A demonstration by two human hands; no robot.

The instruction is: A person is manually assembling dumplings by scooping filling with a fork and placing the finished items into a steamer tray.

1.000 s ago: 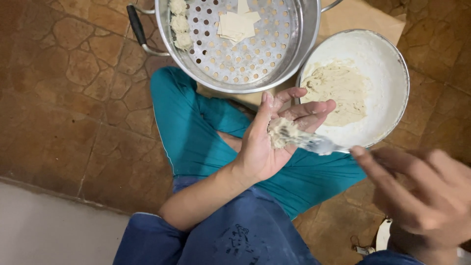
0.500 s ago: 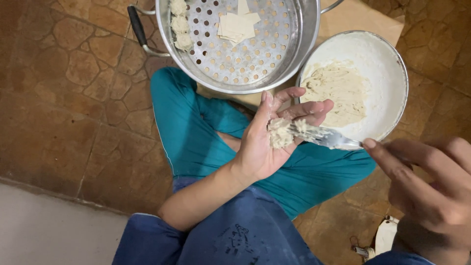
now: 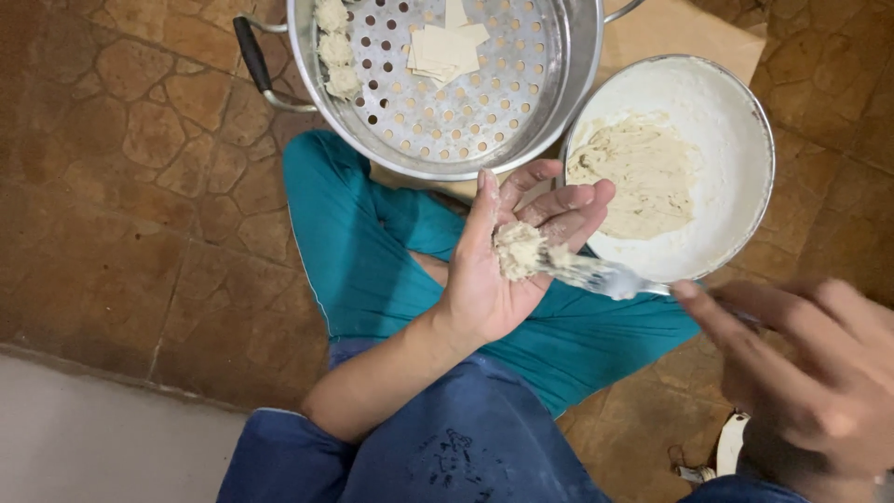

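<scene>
We see the left hand (image 3: 494,270) near the middle of the frame, palm up and cupped, its fingers (image 3: 559,200) loosely spread and curled slightly upward. A lump of pale filling (image 3: 518,250) rests on a wrapper in the palm; the hand cradles it rather than pinching it.

At the lower right of the frame, the right hand (image 3: 801,373) appears large and blurred. Its grip is pressed around the handle of a metal spoon (image 3: 605,276), whose bowl points left and touches the lump of filling at the edge of the left palm. The blur hides exactly how the fingers sit on the handle.

At the upper right, just beyond the left fingertips, sits a white bowl (image 3: 736,102) with more pale filling spread inside it. At the top centre stands a perforated metal steamer pot (image 3: 540,121) with a black handle; a stack of square wrappers (image 3: 447,51) lies on its holed tray, and three finished dumplings (image 3: 333,47) line its left rim.

Below the hands we see teal trousers (image 3: 363,261) and a blue garment (image 3: 447,447), with a brown stone-patterned floor (image 3: 121,186) around them.
</scene>
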